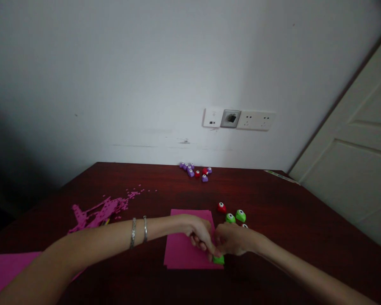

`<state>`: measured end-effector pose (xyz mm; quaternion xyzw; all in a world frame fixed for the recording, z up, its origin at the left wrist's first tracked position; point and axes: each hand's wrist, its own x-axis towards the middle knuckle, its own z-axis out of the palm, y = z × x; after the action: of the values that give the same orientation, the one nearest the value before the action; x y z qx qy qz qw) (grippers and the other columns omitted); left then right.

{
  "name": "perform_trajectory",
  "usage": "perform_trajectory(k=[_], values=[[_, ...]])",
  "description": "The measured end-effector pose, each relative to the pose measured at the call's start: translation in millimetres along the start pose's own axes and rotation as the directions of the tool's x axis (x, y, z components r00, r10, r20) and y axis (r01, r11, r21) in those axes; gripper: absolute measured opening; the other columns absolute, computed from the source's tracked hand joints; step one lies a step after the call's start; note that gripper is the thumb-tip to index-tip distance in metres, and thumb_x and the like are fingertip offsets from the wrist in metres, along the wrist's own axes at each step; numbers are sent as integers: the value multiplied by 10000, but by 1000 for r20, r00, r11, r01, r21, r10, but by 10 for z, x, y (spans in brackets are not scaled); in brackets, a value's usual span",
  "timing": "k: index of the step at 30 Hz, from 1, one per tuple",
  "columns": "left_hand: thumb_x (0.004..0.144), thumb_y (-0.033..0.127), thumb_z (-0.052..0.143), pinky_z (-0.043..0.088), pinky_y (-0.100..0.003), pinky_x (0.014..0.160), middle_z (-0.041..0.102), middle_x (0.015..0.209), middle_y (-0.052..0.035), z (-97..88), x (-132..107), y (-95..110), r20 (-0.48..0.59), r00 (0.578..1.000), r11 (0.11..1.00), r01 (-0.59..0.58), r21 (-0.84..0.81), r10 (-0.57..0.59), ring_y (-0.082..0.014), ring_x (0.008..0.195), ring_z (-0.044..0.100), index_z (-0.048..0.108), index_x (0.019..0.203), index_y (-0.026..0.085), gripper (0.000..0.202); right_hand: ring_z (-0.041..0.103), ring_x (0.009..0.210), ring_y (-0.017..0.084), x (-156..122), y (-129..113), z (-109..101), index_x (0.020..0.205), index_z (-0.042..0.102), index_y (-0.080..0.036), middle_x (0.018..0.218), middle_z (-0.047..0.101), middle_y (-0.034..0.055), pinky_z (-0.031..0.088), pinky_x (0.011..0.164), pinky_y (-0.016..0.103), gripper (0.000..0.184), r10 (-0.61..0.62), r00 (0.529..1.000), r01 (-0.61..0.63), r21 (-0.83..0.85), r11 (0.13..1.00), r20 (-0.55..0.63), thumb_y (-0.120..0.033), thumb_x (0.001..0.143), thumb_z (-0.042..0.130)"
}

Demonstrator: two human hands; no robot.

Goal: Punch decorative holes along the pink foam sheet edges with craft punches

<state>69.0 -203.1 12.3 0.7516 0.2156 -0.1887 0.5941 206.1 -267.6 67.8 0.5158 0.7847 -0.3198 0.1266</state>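
A pink paper sheet (182,250) lies on the dark red table (305,228) in front of me. My left hand (199,234) reaches across it with fingers curled, pinching the sheet's right edge. My right hand (231,240) meets it there, fingers closed around a small green paper punch (219,259) sitting at the sheet's lower right corner. Two bangles circle my left forearm.
A red punch (221,207) and two green punches (236,217) sit just beyond my hands. A cluster of purple and red punches (195,170) lies at the table's far edge. Pink paper scraps (98,212) are scattered left; another pink sheet (6,269) lies at the near left.
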Motion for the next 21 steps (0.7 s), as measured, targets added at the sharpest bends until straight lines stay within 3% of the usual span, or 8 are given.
perform_trajectory(k=[3,6,9,12,14,17,21], values=[[437,539,793,163,-191,320,351,392,45,4,-51,58,157,962,958,247,-142,-225,-38,317,220,666,517,208,363,358,476,77,-22,-20,-16,635,638,-182,498,420,-59,264,474,208,115,-7,1000,7,3,1000,-7,-283,677,601],[457,508,798,150,-193,333,360,398,54,34,-104,123,95,962,950,268,-159,-256,-35,323,215,656,537,202,347,363,476,79,-37,-24,-13,624,643,-189,484,418,-60,267,489,212,126,-8,999,8,-14,1000,-36,-301,673,611],[500,509,780,177,-203,352,396,415,55,75,-156,192,10,968,965,252,-65,-252,-41,340,253,640,551,192,350,361,464,84,-48,-22,11,585,637,-187,451,401,-58,264,499,225,138,7,996,-11,-45,999,-90,-300,664,625],[539,519,755,241,-214,389,441,439,52,72,-233,265,-95,978,976,194,96,-185,-58,382,334,624,565,181,363,387,474,101,-76,-18,52,553,628,-183,425,392,-46,276,531,245,171,22,988,-34,-73,997,-156,-304,675,627],[556,514,746,288,-220,433,493,479,47,32,-308,292,-162,984,972,107,209,-73,-74,434,399,644,618,182,353,441,537,130,-108,-13,89,547,624,-183,454,438,-24,289,573,263,204,29,977,-49,-91,995,-210,-326,693,627],[599,489,725,349,-219,519,602,618,25,-46,-434,263,-292,947,942,-31,334,135,-99,558,499,680,733,184,336,505,689,187,-163,1,152,566,623,-191,547,538,13,296,637,287,249,32,954,-64,-98,993,-298,-397,705,645],[604,478,723,362,-222,553,641,690,-4,-48,-527,119,-423,890,891,45,453,171,-123,607,541,676,755,164,351,521,755,208,-226,5,235,606,633,-200,637,609,24,292,672,308,263,25,915,-80,-119,990,-402,-445,692,678]])
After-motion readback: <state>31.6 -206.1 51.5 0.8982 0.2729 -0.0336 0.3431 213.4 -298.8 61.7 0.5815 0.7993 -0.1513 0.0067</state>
